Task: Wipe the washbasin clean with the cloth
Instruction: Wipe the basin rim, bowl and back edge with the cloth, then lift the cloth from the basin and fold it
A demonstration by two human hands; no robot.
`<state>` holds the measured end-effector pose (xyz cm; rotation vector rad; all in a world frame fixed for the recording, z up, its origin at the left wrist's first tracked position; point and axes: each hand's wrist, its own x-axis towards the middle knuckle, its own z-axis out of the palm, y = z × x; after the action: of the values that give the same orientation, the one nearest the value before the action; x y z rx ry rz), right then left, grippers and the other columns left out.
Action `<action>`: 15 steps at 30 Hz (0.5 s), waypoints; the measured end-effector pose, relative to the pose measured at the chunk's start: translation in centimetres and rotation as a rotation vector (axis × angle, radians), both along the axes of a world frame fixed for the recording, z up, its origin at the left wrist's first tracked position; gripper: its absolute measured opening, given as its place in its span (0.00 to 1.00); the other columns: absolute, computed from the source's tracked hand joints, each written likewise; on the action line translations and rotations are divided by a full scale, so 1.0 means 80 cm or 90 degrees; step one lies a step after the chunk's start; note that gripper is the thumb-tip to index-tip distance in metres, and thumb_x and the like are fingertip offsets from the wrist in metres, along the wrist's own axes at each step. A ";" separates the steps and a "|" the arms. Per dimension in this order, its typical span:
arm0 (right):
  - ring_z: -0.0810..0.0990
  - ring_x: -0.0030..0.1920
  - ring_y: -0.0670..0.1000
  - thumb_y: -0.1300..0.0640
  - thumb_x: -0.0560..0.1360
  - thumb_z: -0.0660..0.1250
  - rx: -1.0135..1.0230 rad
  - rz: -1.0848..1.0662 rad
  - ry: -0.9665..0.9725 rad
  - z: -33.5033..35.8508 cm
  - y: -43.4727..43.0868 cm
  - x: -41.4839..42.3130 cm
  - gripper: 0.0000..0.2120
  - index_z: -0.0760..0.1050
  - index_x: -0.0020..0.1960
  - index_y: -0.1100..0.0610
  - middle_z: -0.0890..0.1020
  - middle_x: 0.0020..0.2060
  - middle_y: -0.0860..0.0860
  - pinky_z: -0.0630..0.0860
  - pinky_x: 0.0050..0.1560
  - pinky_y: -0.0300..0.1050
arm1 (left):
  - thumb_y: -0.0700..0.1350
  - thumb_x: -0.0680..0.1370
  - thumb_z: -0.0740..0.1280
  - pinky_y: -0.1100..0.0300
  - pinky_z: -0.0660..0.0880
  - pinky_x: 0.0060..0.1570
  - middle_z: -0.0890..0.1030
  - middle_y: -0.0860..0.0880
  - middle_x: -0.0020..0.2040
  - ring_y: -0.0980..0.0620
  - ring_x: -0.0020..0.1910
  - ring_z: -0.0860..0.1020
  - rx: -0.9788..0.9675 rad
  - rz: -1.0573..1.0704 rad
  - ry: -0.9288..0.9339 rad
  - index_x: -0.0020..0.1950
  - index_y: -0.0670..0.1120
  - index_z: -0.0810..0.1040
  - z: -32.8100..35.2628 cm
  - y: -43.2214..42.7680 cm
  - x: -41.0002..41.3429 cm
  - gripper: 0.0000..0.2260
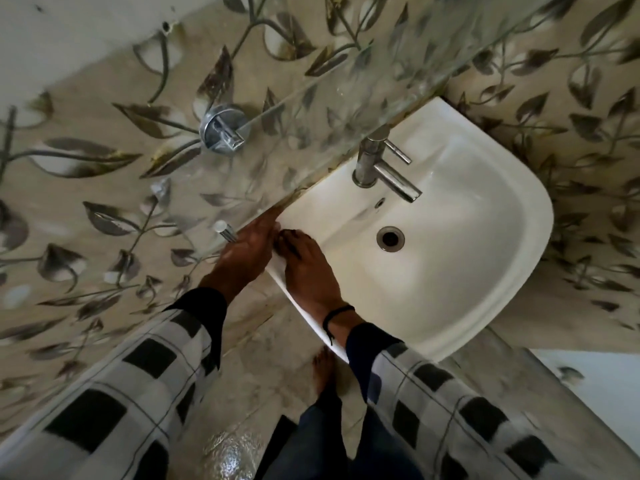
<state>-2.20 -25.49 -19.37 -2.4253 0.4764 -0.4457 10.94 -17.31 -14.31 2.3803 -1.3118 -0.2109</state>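
The white washbasin (512, 216) hangs on a leaf-patterned tiled wall, with a chrome tap (381, 171) at its back and a round drain (390, 238) in the bowl. Both hands are at its left rim. My left hand (247, 249) lies flat with straight fingers reaching to the basin's back left corner. My right hand (306, 271) sits beside it on the rim, its fingertips bent down onto a white cloth (311, 218). The cloth is hard to tell apart from the white basin.
A glass shelf (311, 95) on chrome brackets (223, 131) juts out over the basin's back edge and tap. A small chrome knob (225, 230) sticks out by my left hand. My bare foot (323, 372) stands on the tiled floor below the basin.
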 end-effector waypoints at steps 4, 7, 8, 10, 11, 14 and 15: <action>0.64 0.74 0.57 0.58 0.78 0.52 -0.020 0.112 0.023 0.006 0.000 -0.034 0.24 0.67 0.74 0.56 0.70 0.72 0.54 0.60 0.75 0.52 | 0.53 0.84 0.54 0.61 0.63 0.70 0.71 0.49 0.73 0.50 0.70 0.70 0.038 -0.014 0.010 0.74 0.51 0.68 0.001 0.001 0.002 0.20; 0.61 0.76 0.54 0.60 0.77 0.53 -0.007 0.148 0.050 0.007 0.002 -0.071 0.28 0.63 0.77 0.54 0.66 0.75 0.51 0.60 0.76 0.50 | 0.56 0.83 0.52 0.53 0.71 0.65 0.75 0.46 0.69 0.47 0.68 0.72 0.042 -0.078 -0.028 0.70 0.47 0.74 0.002 0.008 -0.002 0.23; 0.61 0.76 0.53 0.59 0.77 0.53 0.003 0.145 0.059 0.008 0.002 -0.085 0.27 0.63 0.77 0.54 0.65 0.76 0.51 0.60 0.75 0.49 | 0.56 0.83 0.52 0.51 0.72 0.63 0.76 0.45 0.68 0.46 0.67 0.73 0.038 -0.089 -0.034 0.69 0.45 0.75 0.005 0.009 -0.004 0.23; 0.62 0.76 0.51 0.56 0.80 0.54 0.017 0.133 0.056 0.010 0.002 -0.114 0.24 0.65 0.76 0.55 0.65 0.76 0.49 0.64 0.73 0.50 | 0.52 0.82 0.54 0.50 0.70 0.65 0.75 0.45 0.68 0.45 0.68 0.72 0.041 -0.080 -0.010 0.69 0.45 0.75 0.011 0.008 -0.007 0.21; 0.63 0.75 0.50 0.54 0.82 0.56 0.021 0.132 0.052 0.010 0.001 -0.129 0.22 0.66 0.75 0.56 0.66 0.75 0.49 0.66 0.72 0.50 | 0.51 0.83 0.56 0.51 0.68 0.67 0.74 0.46 0.69 0.46 0.69 0.70 0.048 -0.080 -0.002 0.70 0.45 0.74 0.011 0.007 -0.007 0.19; 0.67 0.73 0.49 0.49 0.81 0.61 0.018 0.134 0.046 0.006 0.004 -0.164 0.22 0.71 0.72 0.56 0.68 0.74 0.48 0.69 0.70 0.48 | 0.48 0.84 0.58 0.53 0.62 0.71 0.73 0.47 0.71 0.47 0.71 0.65 0.079 -0.102 0.007 0.72 0.46 0.73 0.003 0.008 -0.004 0.18; 0.68 0.72 0.48 0.49 0.80 0.63 0.022 0.121 0.048 0.007 0.006 -0.172 0.21 0.72 0.71 0.54 0.70 0.73 0.47 0.70 0.68 0.48 | 0.48 0.84 0.59 0.52 0.62 0.71 0.73 0.47 0.71 0.46 0.71 0.64 0.087 -0.103 0.008 0.72 0.46 0.73 0.002 0.008 -0.004 0.18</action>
<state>-15.94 -25.05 -18.78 -2.4319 0.2782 -0.2627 10.59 -16.70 -14.17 2.3789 -1.5289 -0.3732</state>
